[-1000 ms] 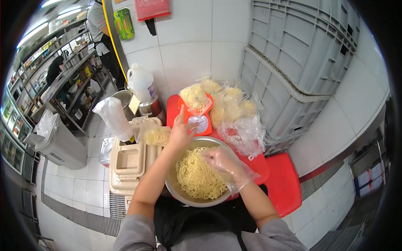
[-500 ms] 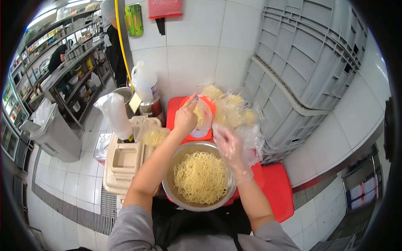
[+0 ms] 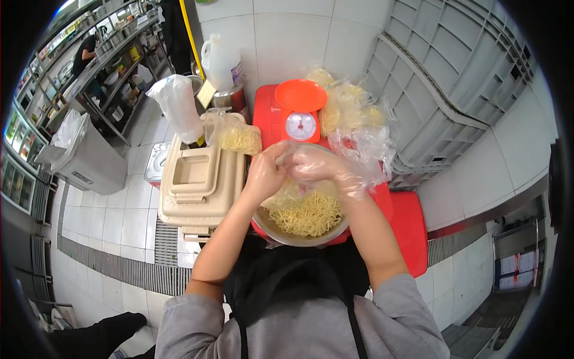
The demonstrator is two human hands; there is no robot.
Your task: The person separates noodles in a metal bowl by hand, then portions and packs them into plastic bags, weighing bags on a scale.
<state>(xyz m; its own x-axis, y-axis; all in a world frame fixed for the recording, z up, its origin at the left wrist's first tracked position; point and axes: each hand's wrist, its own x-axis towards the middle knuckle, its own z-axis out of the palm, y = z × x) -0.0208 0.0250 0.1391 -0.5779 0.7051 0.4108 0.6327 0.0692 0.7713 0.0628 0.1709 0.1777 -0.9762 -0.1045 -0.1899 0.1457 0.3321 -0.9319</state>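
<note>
My bare left hand (image 3: 266,175) is closed on the top of a clear plastic bag (image 3: 287,194) with some noodles in it. Touching the same bag top is my right hand (image 3: 311,164), in a clear plastic glove, its fingers pressed together. The bag hangs over the near metal bowl (image 3: 287,235), which holds a heap of yellow noodles (image 3: 311,214). Just beyond the hands stands a red scale (image 3: 301,126) with a bare orange pan (image 3: 301,95). The lower part of the bag partly blends with the noodles behind it.
Bagged noodles (image 3: 350,107) lie right of the scale, with a crumpled clear bag (image 3: 359,146). At left, another noodle bag (image 3: 240,139) rests on a beige lidded container (image 3: 197,206). Grey crates (image 3: 442,102) rise at right. A co-worker (image 3: 85,55) stands far left.
The noodle bag has left the scale pan and now hangs over the bowl. Both hands came back toward me and met at its top. The view has shifted.
</note>
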